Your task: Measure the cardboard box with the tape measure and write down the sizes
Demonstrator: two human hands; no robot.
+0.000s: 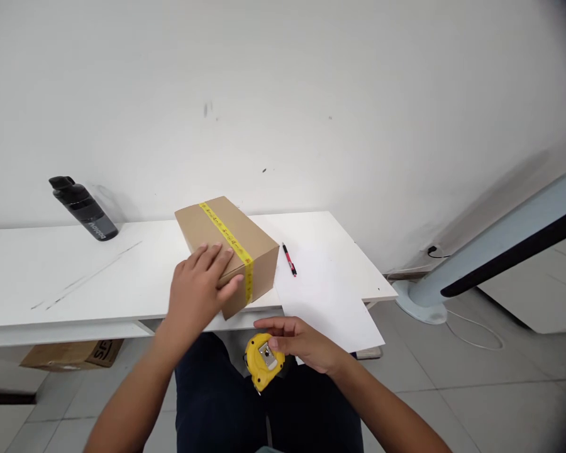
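Note:
A brown cardboard box (248, 236) with yellow printed tape across it sits at the front edge of the white table, turned at an angle. My left hand (200, 280) lies on the box's top and near edge, fingers spread and thumb close to the tape. In front of the table, above my lap, my right hand (302, 343) grips a yellow tape measure (260, 371) between thumb and fingers. The metal clip on its side faces up, and its blade appears drawn in. Right of the box lie a white sheet of paper (330, 308) and a red and black pen (289, 259).
A black bottle (83, 209) stands at the table's (136, 270) back left. Below the table on the left is another cardboard box (75, 353). A pale blue tower-shaped appliance (495, 245) with a cable stands on the tiled floor at right. The paper overhangs the table's front edge.

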